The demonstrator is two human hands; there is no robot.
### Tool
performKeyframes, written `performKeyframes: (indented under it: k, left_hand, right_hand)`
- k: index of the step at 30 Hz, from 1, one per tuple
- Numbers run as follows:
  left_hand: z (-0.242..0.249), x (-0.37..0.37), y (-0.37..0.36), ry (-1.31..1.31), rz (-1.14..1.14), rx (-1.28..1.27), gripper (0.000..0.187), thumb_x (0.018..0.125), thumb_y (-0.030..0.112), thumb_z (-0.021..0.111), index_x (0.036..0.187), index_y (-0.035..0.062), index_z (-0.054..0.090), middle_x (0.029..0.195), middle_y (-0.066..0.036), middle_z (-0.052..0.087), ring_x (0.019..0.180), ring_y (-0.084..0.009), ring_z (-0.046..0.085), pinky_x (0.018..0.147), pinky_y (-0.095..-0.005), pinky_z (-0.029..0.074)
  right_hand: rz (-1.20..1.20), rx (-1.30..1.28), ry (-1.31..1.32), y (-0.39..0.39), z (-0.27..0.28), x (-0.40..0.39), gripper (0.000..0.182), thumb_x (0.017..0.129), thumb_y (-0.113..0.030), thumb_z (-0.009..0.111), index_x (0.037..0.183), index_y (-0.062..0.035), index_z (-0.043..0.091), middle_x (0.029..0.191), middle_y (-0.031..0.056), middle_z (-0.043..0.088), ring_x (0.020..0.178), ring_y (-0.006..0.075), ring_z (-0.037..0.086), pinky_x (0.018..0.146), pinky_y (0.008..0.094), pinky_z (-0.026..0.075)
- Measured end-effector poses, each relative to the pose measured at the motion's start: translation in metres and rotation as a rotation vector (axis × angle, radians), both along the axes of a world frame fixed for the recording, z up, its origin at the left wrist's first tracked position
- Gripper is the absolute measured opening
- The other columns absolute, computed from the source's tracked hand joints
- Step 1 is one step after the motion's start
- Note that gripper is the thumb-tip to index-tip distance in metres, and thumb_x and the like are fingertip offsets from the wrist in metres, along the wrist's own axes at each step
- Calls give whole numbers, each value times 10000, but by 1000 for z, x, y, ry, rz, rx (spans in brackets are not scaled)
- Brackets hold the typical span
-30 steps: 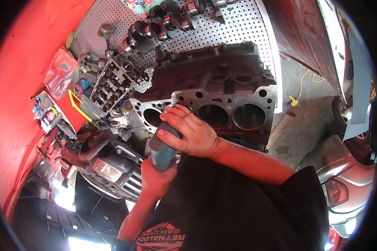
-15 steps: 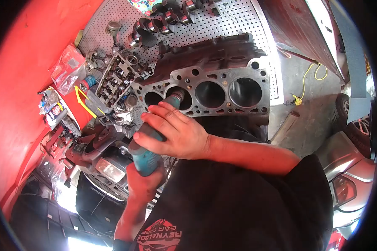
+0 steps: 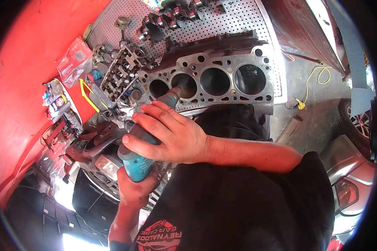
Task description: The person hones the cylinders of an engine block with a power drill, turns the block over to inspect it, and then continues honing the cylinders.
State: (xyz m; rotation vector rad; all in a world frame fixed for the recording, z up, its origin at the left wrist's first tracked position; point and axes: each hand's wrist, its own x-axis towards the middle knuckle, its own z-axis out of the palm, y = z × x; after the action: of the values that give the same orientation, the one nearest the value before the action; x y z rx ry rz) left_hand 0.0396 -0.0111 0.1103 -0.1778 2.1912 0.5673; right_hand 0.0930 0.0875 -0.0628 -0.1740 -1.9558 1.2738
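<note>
Grey cast metal, pitted and bare, forms the engine block (image 3: 222,79), whose flat deck with four round bores in a row is laid on a perforated steel table (image 3: 238,21). A teal power tool (image 3: 144,142), long and cylindrical, is pointed up and away into the second bore from the left. It is clamped by the right hand (image 3: 171,134) from above and the left hand (image 3: 136,188) at its rear end.
</note>
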Motion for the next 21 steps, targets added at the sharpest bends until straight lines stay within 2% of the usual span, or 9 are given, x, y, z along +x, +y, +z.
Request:
performKeyframes:
  k: [10, 15, 21]
  left_hand:
    - [2, 2, -3, 9, -41, 28, 84, 848, -4, 685, 926, -15, 712, 814, -18, 694, 699, -104, 644, 612, -289, 491]
    - [-1, 4, 0, 3, -6, 39, 92, 854, -14, 686, 942, -20, 709, 807, -9, 686, 677, -105, 636, 597, -289, 485]
    - [-3, 5, 1, 23, -3, 36, 103, 859, 3, 700, 959, -23, 707, 807, -11, 685, 683, -103, 635, 607, -287, 485]
  right_hand:
    - [-15, -23, 11, -3, 4, 2, 529, 878, -219, 642, 1397, -254, 548, 1238, 160, 621, 1103, 345, 667, 990, 499, 571]
    - [-3, 20, 0, -2, -2, 3, 529, 895, -266, 608, 1421, -265, 551, 1240, 168, 609, 1122, 379, 658, 1038, 535, 546]
    - [-11, 14, 0, -4, -5, 1, 532, 891, -263, 610, 1419, -263, 549, 1234, 168, 606, 1121, 377, 656, 1037, 536, 547]
